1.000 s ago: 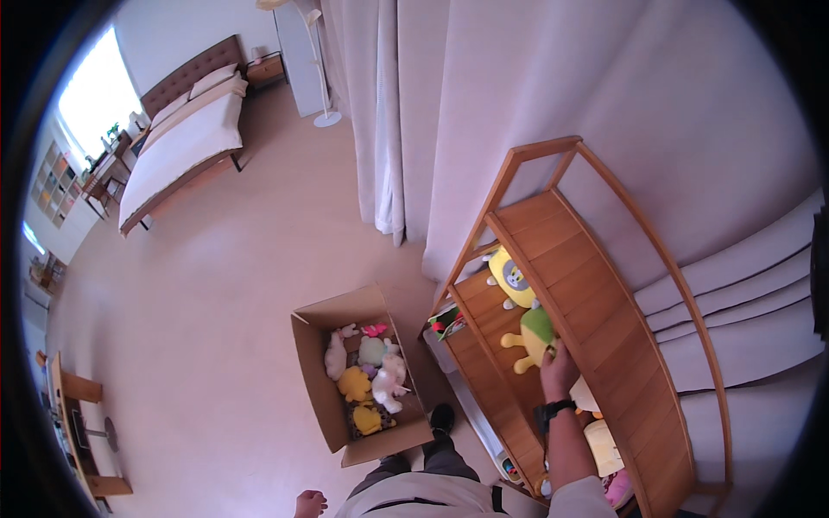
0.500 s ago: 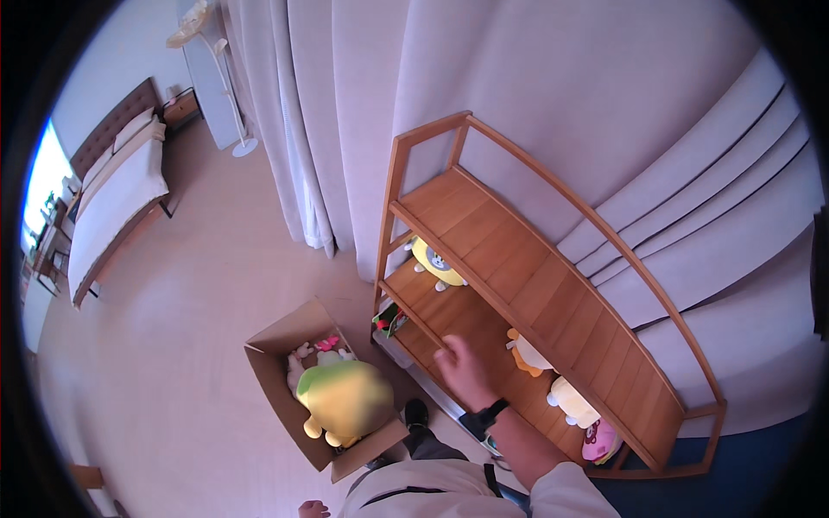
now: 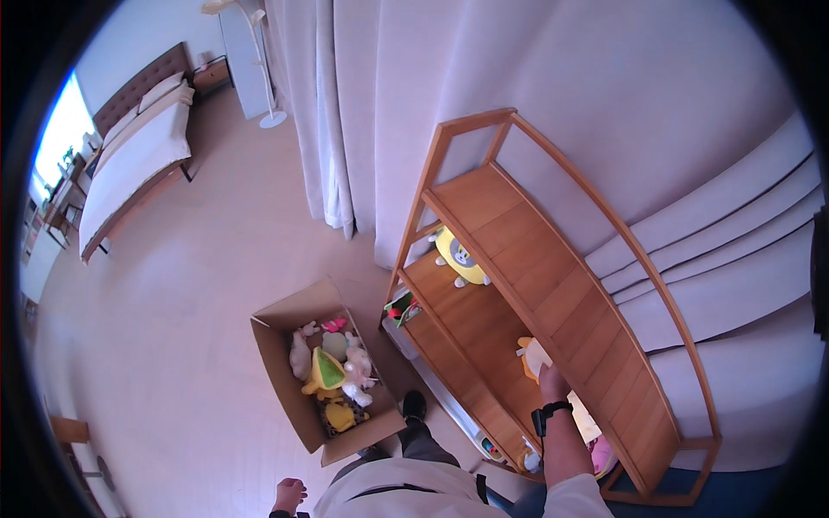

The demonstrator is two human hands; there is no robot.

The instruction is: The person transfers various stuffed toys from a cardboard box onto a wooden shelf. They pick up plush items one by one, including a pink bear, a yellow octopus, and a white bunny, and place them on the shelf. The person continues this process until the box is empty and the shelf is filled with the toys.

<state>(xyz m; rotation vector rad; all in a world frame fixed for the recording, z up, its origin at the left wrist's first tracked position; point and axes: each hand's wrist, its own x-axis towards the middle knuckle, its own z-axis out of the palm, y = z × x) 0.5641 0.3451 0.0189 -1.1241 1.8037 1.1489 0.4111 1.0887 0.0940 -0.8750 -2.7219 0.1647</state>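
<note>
My right hand [image 3: 553, 385] reaches into the wooden shelf at the white-and-orange plush toy [image 3: 536, 355]. Its fingertips are hidden, so I cannot see whether they grip it. Low at the left, my left hand [image 3: 291, 495] hangs with loosely bent fingers and nothing visible in it. A cardboard box [image 3: 287, 393] stands open on the floor, holding several plush toys, among them a yellow-and-green one [image 3: 325, 371] and a white-and-pink one [image 3: 357, 366]. Further along the same shelf board sits a yellow plush toy [image 3: 458, 256] with a grey face; a pink one [image 3: 602, 455] is partly hidden nearer me.
The wooden shelf unit [image 3: 553, 281] stands against long pale curtains [image 3: 484, 69], its top board overhanging the lower one. Small toys [image 3: 401, 311] lie at its lower left end. My shoe [image 3: 414, 405] is between box and shelf. A bed [image 3: 142, 164] stands far left.
My right hand has moved deeper into the shelf, to the white-and-orange plush toy. The yellow-and-green plush toy has dropped lower into the box. My left hand has come further into view.
</note>
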